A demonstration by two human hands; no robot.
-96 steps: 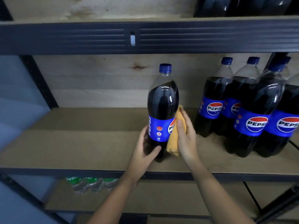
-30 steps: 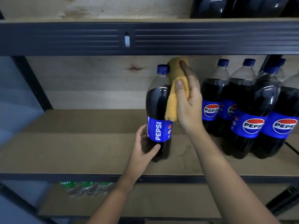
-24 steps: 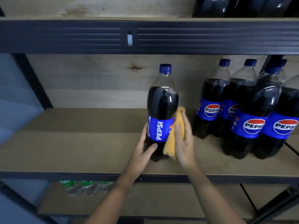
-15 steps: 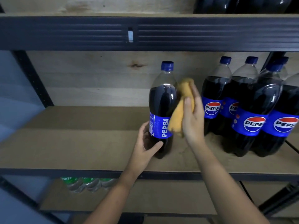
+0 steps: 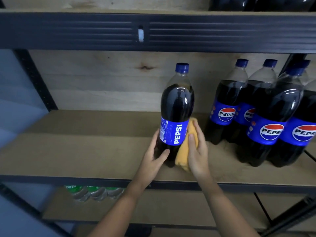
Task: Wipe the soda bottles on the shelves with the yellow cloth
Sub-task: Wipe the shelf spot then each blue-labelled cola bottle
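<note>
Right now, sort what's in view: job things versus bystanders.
In the job:
- Pepsi bottle, held by left hand
- yellow cloth, pressed on by right hand
- Pepsi bottles on the right

Just there:
- green bottles below
- shelf beam

Yellow cloth point(image 5: 183, 147) against held bottle point(image 5: 176, 115)

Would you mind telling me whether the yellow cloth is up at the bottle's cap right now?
No, the right hand presses the yellow cloth against the Pepsi bottle low down, beside its label.
</note>
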